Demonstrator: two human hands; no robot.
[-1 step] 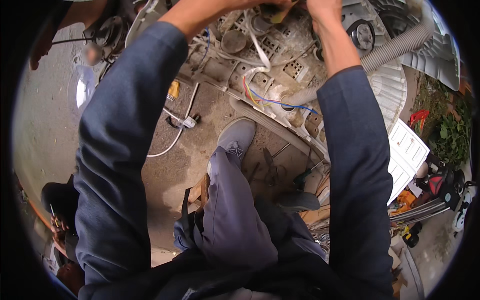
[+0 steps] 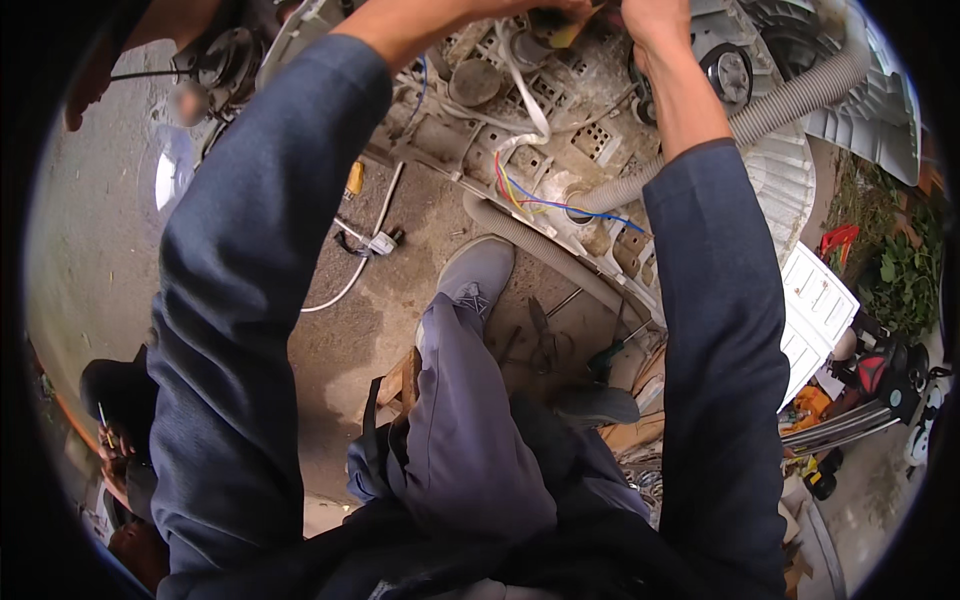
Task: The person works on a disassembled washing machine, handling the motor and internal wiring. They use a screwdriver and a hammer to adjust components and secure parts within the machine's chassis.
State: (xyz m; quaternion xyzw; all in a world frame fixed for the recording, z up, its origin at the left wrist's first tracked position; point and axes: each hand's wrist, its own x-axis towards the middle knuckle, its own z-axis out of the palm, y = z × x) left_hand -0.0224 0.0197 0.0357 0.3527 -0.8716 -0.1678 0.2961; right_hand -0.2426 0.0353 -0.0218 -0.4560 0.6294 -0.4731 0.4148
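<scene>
On the ground lie dark scissors point(image 2: 545, 338) and, near them, a screwdriver with a green handle point(image 2: 602, 361). At the right, a printed white sheet point(image 2: 815, 300) stands out beside leafy green plants point(image 2: 905, 265) and a bright red piece point(image 2: 838, 240), with a crumpled orange item point(image 2: 812, 403) below it. At the dim lower left edge, a co-worker point(image 2: 122, 388) holds a slim tool point(image 2: 103, 413), perhaps another screwdriver.

A grimy off-white plastic machine base point(image 2: 562, 162), coloured wires point(image 2: 600, 215) exposed, lies just beyond the grey shoe point(image 2: 478, 268).
</scene>
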